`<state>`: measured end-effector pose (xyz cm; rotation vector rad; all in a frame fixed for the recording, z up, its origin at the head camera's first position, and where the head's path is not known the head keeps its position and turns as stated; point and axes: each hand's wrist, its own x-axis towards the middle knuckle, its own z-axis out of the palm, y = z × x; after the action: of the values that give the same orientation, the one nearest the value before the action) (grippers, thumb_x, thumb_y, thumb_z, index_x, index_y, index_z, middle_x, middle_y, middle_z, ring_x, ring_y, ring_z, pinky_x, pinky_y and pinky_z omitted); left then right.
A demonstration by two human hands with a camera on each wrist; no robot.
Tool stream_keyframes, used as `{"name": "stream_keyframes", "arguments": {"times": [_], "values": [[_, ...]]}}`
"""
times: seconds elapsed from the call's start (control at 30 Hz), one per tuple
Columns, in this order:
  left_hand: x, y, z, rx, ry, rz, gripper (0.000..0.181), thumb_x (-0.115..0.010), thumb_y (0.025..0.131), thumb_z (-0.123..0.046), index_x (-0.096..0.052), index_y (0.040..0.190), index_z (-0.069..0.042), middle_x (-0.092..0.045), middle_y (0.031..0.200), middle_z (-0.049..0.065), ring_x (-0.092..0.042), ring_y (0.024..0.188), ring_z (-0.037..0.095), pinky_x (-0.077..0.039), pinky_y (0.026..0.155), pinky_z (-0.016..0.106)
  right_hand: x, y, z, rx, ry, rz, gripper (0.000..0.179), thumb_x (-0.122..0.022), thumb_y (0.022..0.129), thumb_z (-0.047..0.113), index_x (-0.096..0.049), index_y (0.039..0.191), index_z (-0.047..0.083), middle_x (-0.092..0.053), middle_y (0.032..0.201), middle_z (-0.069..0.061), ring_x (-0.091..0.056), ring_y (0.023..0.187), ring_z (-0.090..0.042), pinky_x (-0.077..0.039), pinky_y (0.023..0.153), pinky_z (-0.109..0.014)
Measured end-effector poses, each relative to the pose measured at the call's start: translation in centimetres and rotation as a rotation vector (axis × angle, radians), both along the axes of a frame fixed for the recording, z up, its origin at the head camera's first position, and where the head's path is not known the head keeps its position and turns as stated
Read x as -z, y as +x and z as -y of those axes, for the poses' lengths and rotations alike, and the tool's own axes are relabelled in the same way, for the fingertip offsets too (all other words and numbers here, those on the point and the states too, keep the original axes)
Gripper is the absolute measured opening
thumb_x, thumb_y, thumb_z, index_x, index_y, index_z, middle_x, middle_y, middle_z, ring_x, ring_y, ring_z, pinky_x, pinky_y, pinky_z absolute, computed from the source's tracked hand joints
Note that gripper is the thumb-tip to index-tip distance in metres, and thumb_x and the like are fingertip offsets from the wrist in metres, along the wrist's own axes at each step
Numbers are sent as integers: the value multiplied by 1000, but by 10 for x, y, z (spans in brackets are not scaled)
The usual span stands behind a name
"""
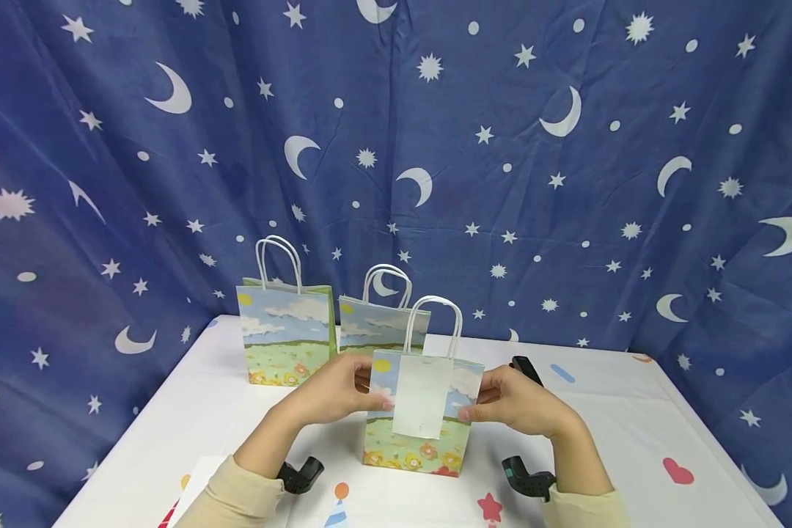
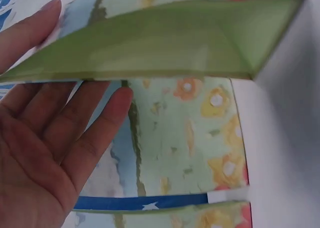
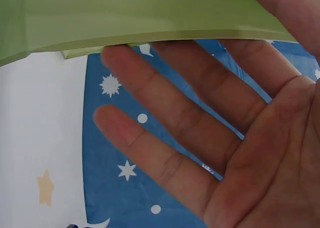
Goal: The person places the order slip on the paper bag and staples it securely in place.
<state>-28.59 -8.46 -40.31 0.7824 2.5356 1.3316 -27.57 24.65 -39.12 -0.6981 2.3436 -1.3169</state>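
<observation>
A paper gift bag (image 1: 412, 453) with a painted meadow and white twisted handles stands upright at the middle of the table. On its front, below the handles, is a white rectangular card (image 1: 421, 400). My left hand (image 1: 336, 389) holds the bag's left edge, thumb on the front and fingers behind. The right hand (image 1: 524, 403) grips the opposite edge the same way. In the left wrist view, the bag's green side panel (image 2: 165, 45) lies between thumb and fingers. The right wrist view shows the other green side (image 3: 125, 17), with the fingers spread behind it.
Two matching gift bags stand behind, one at the left (image 1: 284, 330) and one directly behind the held bag (image 1: 383, 323). A black object (image 1: 526, 369) lies beyond my right hand. The white table (image 1: 600, 418) has printed party shapes; a blue star-and-moon curtain (image 1: 501, 191) hangs behind.
</observation>
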Motion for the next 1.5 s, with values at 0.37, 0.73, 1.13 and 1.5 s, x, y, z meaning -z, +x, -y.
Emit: {"name": "stream_keyframes", "arguments": {"times": [0.37,0.73,1.13,1.5], "values": [[14,-1,8,27,-62,44,42,-91,80,-26,-70,115,-14,-74,113,0,-70,115,26,-55,101,51,3,-1,4,-1,132,-15,25,-86,85,22,-77,105,10,-78,102,-4,-72,97,-23,-56,81,-36],[22,3,8,30,-140,32,45,-92,79,-27,-64,112,-12,-71,117,6,-69,119,33,-55,99,52,9,-3,10,-6,204,7,31,-89,80,20,-76,107,14,-79,102,2,-71,104,-22,-57,88,-45],[27,6,9,10,-118,34,60,-90,81,-32,-61,128,-7,-70,123,7,-68,121,32,-56,99,51,5,0,8,81,322,-16,39,-90,77,30,-69,102,8,-75,105,-4,-68,111,-30,-58,88,-47],[25,11,4,-35,-105,9,76,-88,83,-38,-54,142,-5,-69,132,9,-66,125,27,-56,99,46,1,0,-2,81,276,-65,38,-89,79,33,-71,105,12,-76,105,0,-69,109,-25,-58,89,-45]]}}
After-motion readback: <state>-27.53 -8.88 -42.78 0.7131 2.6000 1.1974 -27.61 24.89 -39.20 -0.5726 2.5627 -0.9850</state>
